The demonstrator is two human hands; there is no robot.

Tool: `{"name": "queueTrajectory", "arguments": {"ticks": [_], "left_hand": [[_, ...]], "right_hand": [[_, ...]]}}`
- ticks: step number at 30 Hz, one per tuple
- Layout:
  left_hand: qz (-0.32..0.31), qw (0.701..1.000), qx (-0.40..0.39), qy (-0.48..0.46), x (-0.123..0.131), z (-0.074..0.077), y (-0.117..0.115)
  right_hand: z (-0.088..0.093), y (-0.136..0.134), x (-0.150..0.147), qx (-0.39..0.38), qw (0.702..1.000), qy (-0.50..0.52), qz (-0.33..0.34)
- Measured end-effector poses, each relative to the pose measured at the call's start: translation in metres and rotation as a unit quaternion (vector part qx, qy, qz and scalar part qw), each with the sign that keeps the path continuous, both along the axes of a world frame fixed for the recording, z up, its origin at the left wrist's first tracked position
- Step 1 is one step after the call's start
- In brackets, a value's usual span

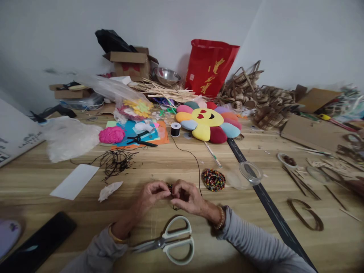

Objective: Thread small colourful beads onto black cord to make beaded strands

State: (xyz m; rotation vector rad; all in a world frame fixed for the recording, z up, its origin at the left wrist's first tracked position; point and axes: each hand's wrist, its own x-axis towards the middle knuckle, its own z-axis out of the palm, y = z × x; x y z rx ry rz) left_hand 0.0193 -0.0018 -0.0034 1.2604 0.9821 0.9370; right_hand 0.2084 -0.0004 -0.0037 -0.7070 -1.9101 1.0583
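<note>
Pinched closed at a few small beads (170, 186), our left grip (149, 197) brings thumb and forefinger together, low in the middle of the bench (159, 163). Our right grip (188, 197) curls in from the other side, its fingertips close to the same beads; we cannot tell whether it is closed on them, since the fingers hide the contact.

From the left, we see a black phone (40, 240) lying flat near the corner, then a clear plastic bag (72, 138) and a white card (75, 181). Beside the card lies a loose tangle of black cord (118, 163), with a crumpled tissue (110, 191) just below it. Behind the tangle we have a ball of pink yarn (112, 135), next to black-handled pliers (148, 143) that lie partly on coloured paper.

Directly below our hands, scissors (165, 242) lie with their blades pointing left. Beyond our hands a spool (175, 132) stands upright, and a black thread runs from it down to just behind our right grip. To its right sits a flower cushion (209, 119).

Just past our right grip lies a coil of multicoloured beads (214, 179); farther right are a clear round dish (259, 178) on a dark strip (270, 207) and a curled brown band (319, 222).
</note>
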Motion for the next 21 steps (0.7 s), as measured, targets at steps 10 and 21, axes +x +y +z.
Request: {"name": "queueTrajectory", "arguments": {"ticks": [10,21], "left_hand": [[0.029,0.999,0.009,0.045,0.0013,0.0027,-0.0004],[0.097,0.959,0.157,0.214,-0.0061,0.0081,-0.0018]], "right_hand": [[-0.0103,0.0042,-0.0040,0.019,0.999,0.004,-0.038],[-0.0077,0.0087,-0.0032,0.046,0.997,-0.014,-0.062]]}}
